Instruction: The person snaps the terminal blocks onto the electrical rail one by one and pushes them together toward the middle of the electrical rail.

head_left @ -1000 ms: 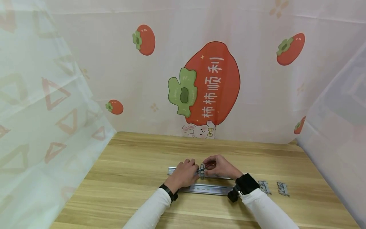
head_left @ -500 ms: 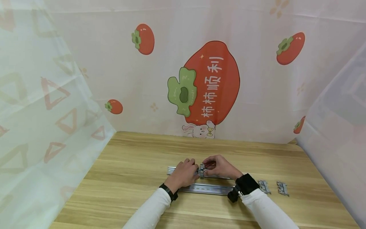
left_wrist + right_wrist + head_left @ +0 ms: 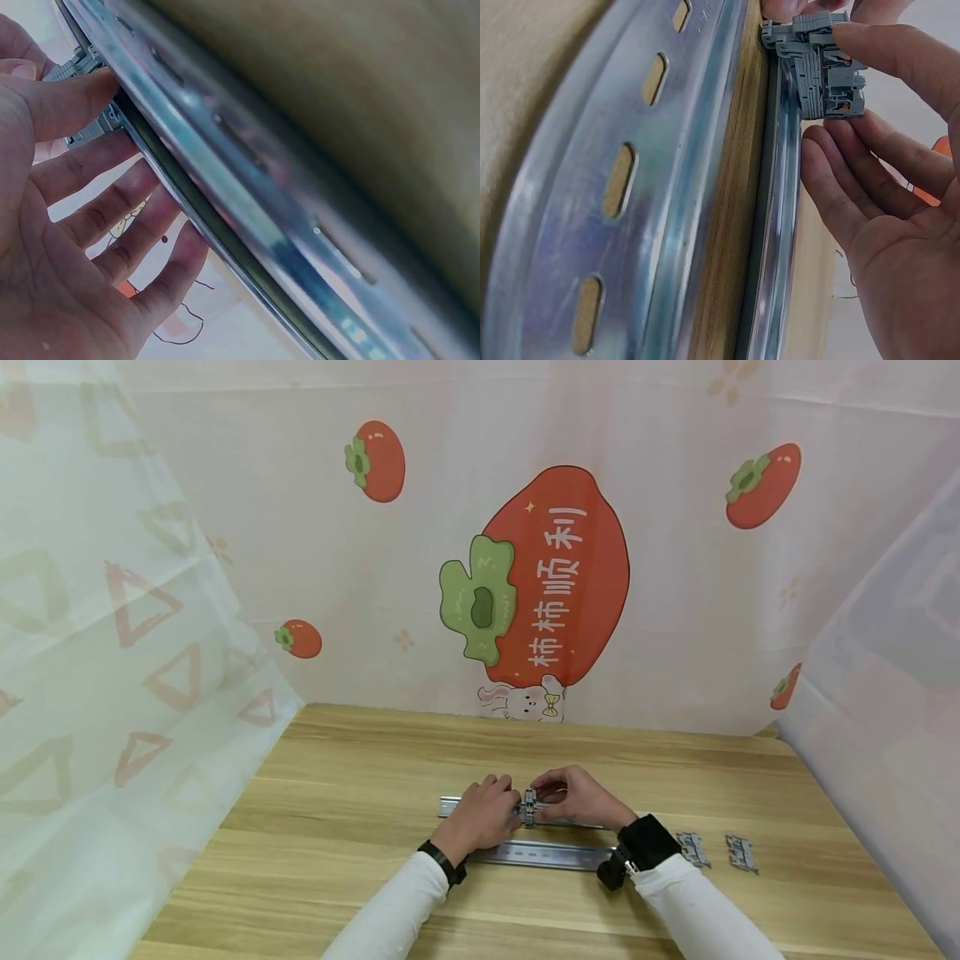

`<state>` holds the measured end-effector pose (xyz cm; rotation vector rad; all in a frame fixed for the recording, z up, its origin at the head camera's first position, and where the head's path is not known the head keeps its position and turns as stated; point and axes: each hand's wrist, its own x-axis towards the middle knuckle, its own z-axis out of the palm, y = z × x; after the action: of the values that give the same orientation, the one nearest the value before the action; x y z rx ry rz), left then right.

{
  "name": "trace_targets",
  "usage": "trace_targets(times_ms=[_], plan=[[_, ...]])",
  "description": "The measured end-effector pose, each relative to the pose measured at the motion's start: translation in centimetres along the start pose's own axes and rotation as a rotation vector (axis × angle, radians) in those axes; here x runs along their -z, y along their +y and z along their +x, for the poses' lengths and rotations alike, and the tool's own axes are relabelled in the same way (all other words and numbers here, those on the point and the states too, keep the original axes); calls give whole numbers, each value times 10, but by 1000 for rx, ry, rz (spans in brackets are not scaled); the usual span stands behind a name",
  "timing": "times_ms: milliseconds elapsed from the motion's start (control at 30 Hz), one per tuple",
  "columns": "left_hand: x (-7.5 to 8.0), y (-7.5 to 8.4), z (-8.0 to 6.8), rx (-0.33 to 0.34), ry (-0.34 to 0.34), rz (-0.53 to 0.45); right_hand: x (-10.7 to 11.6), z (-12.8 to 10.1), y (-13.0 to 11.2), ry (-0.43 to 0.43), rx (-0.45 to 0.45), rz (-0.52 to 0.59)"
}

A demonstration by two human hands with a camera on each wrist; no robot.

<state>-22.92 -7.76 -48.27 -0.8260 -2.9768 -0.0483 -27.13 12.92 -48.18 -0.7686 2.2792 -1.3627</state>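
Observation:
Grey DIN rail terminal blocks [image 3: 530,808] stand side by side on the far metal DIN rail [image 3: 450,807]. My right hand [image 3: 583,798] pinches them between thumb and fingertips; in the right wrist view the blocks [image 3: 821,71] sit across the rail [image 3: 776,247]. From the other side my left hand [image 3: 483,814] holds the blocks, thumb and index finger at their two ends. Its other fingers [image 3: 120,217] lie along the rail's far edge in the left wrist view. How firmly the blocks are seated cannot be seen.
A second slotted DIN rail [image 3: 547,855] lies nearer, parallel to the first, partly under my wrists. Two loose terminal blocks, one by the right wrist [image 3: 693,849] and one further right [image 3: 742,854], lie on the wooden table [image 3: 337,827]. A printed curtain [image 3: 675,635] stands behind.

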Motion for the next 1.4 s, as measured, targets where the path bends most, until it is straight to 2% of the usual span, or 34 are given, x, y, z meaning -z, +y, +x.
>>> trace_targets(times_ms=[500, 1400], plan=[[0, 1, -2, 11, -24, -16, -2, -2, -2, 7, 6, -22], [1, 0, -1, -1, -11, 3, -6, 2, -2, 74, -21, -95]])
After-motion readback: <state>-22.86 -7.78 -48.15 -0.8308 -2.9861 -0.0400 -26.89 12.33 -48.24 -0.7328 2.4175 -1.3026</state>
